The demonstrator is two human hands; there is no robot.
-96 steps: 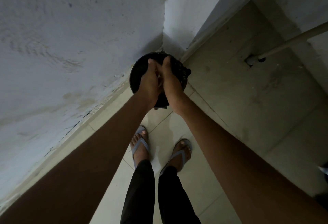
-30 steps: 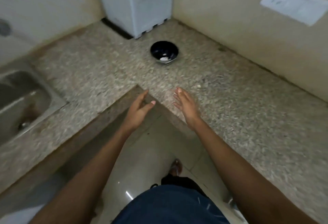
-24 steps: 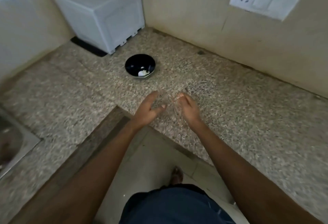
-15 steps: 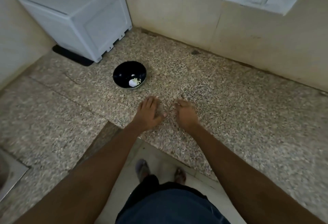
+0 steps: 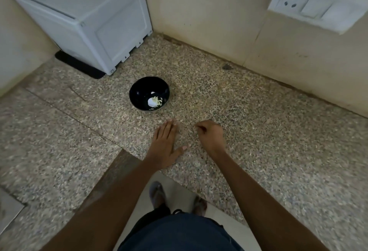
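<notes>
Risk of clipping bowl (image 5: 139, 89) on forward sweep, spilling white bits (image 5: 154, 101); left hand (image 5: 166, 147) fingers together flat on tabletop (image 5: 278, 151), right hand (image 5: 212, 134) fingers curled, nothing visibly held.

left grip (image 5: 166, 147) flat, fingers straight, thumb spread, right grip (image 5: 211, 134) curled, knuckles up

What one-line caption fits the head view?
Left hand flat and right hand curled on a speckled counter, before a black bowl.

Head view, steep downward, countertop (image 5: 258, 131) corner, seemingly near.
</notes>
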